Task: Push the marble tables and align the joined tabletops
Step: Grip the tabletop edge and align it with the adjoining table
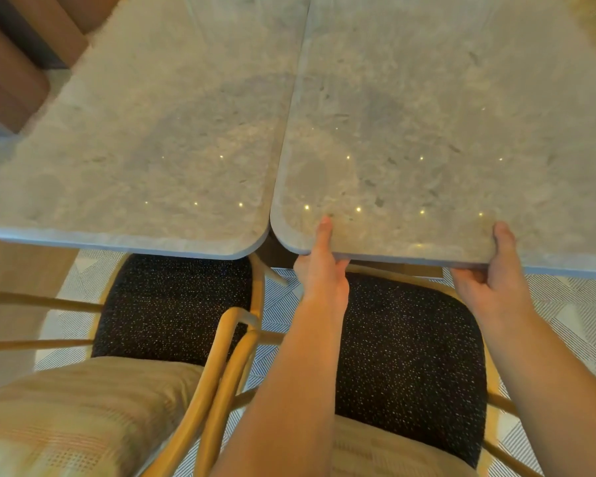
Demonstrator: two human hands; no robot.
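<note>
Two grey marble tabletops lie side by side, the left tabletop (145,149) and the right tabletop (444,132). They meet along a thin seam running up the middle. The right top's near edge sits slightly nearer to me than the left top's, and the rounded corners leave a small notch. My left hand (320,266) grips the right tabletop's near edge beside that corner, thumb on top, fingers hidden underneath. My right hand (496,273) grips the same edge further right in the same way.
Two wooden chairs with black speckled seats stand tucked under the near edges, the left chair (172,304) and the right chair (413,356), each with a beige backrest cushion at the bottom. A patterned rug (572,311) covers the floor. Brown furniture (11,63) stands at far left.
</note>
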